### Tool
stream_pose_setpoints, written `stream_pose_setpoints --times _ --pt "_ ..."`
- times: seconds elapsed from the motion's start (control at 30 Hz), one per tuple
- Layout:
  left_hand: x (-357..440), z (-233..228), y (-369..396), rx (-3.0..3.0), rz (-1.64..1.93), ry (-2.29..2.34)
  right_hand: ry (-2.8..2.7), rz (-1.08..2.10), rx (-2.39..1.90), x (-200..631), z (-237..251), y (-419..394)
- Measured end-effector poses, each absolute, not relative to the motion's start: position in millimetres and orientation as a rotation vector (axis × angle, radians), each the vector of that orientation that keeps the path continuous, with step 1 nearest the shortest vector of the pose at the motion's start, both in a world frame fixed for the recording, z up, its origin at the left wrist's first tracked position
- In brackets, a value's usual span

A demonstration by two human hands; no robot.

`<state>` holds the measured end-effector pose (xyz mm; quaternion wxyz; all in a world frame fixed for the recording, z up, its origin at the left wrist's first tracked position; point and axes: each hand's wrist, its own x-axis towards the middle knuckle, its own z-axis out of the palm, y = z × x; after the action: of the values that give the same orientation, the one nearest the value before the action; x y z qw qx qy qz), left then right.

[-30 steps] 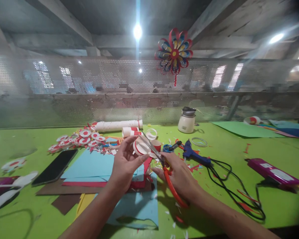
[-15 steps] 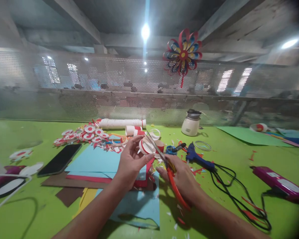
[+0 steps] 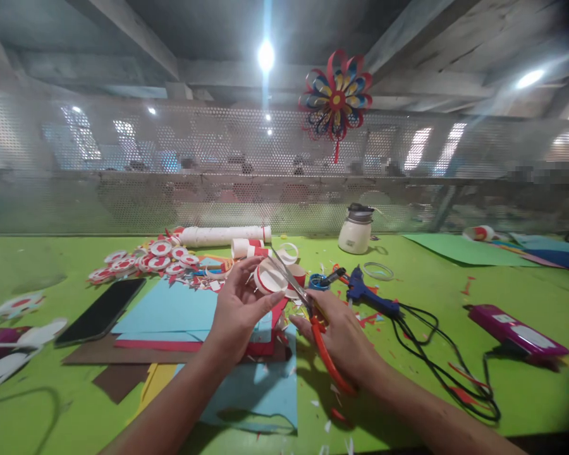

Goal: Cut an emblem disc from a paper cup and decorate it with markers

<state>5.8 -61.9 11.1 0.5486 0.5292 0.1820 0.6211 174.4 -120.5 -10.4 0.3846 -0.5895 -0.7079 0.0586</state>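
1. The left hand [image 3: 239,313] is pinching a white paper ring with red edging [image 3: 268,278] aloft, fingertips clear of the cut line.
2. The right hand [image 3: 344,338] is gripping red-handled steel scissors [image 3: 313,316], blades meeting the ring just left of it.
3. Blue card sheets [image 3: 171,313] are lying beneath both hands on the green tabletop [image 3: 455,297], catching scraps.
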Motion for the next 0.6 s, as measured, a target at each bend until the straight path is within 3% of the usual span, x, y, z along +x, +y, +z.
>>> stream_pose_setpoints --times 0.6 --pt "4.7 13.3 -63.6 1.243 1.480 0.459 -1.782 0.149 -1.514 172.6 -8.0 -124.5"
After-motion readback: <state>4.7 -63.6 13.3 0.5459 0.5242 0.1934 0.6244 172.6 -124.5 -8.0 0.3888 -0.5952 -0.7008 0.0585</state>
